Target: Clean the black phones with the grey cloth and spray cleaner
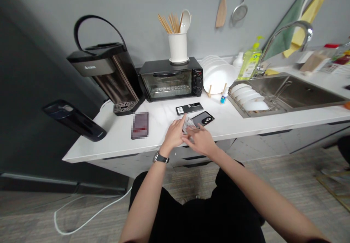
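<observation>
Both hands meet at the near edge of the white worktop (115,141). Left hand (174,135), watch on the wrist, lies palm down with fingers curled over a small crumpled cloth (188,124); right hand (201,141) comes in from the right and pinches the same cloth at its near side, so both are grasping it. Cloth sits just beyond the fingertips, bunched, no clear long axis. Touching or overlapping the cloth's far right edge: a black phone (203,118), face down, long axis running diagonally up to the right. Right hand is the nearer one to it. Just behind, a second dark phone-like slab (189,108) with a white label, lying crosswise. Left of the hands, well apart, a dark blurred packet (140,125). Farther back: toaster oven (171,78), water boiler (109,75), stacked plates (218,76), sink (300,93).
</observation>
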Demonstrator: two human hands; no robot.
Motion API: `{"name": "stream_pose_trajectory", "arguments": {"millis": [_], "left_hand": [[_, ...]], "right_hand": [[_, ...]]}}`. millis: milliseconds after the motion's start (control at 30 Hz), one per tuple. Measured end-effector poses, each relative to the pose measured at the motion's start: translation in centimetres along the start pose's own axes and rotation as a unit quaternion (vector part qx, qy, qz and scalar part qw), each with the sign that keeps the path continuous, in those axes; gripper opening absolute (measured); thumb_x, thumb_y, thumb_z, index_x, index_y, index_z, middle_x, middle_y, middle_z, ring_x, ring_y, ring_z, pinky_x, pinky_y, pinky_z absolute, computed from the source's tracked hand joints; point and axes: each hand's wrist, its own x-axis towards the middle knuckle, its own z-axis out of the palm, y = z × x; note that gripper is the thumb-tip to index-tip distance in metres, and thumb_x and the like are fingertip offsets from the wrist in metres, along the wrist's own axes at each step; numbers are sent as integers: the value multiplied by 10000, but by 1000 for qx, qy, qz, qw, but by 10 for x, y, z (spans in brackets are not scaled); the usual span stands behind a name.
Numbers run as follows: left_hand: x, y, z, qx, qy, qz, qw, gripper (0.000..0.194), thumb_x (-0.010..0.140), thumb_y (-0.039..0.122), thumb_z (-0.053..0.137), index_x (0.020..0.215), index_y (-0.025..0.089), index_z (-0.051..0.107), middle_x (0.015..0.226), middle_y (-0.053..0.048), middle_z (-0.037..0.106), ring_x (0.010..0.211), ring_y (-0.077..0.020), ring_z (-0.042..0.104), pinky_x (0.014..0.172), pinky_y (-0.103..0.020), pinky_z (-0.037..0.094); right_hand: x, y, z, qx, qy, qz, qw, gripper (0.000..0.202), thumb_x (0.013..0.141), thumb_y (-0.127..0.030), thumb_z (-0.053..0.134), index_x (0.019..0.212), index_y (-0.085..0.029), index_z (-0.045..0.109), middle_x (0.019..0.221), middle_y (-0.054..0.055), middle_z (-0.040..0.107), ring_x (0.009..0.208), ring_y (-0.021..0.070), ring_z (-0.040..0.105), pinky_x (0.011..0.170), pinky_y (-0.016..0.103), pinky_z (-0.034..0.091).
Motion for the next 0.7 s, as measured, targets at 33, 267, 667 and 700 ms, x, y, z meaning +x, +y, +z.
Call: {"name": "stream_pose_trajectory", "arguments": {"millis": [33,267,667,700], "left_hand": [[0,0,0,2,-1,0,1000,910,902,349,698,1659,191,216,1420,-140,615,1244,-311,557,1083,-437,449],[1,3,0,-30,12,-13,999,954,880,463,766,1649,245,245,1446,-98,624,1284,-322,547,1112,-469,428],[1,1,0,-34,6,-13,999,978,872,465,788,1654,263,236,1462,-92,617,1309,-316,537,1119,-463,425],[2,1,0,-35,7,-14,999,982,866,459,796,1652,271,239,1458,-88,621,1309,-318,538,1119,-468,423]], "right_hand": [[-2,2,-2,14,-4,-3,1000,473,1084,-517,416,1296,-203,700,1347,104,725,1255,256,674,1236,493,297],[-6,72,-13,-63,56,117,989,451,1091,-474,418,1321,-194,688,1366,135,706,1254,308,678,1234,612,250],[-15,76,-16,-47,48,77,995,411,1088,-455,443,1209,-221,759,1196,95,790,1081,271,759,1235,535,316],[-17,83,-17,-62,62,91,992,420,1089,-450,442,1207,-197,756,1193,115,789,1080,284,758,1243,558,291]]}}
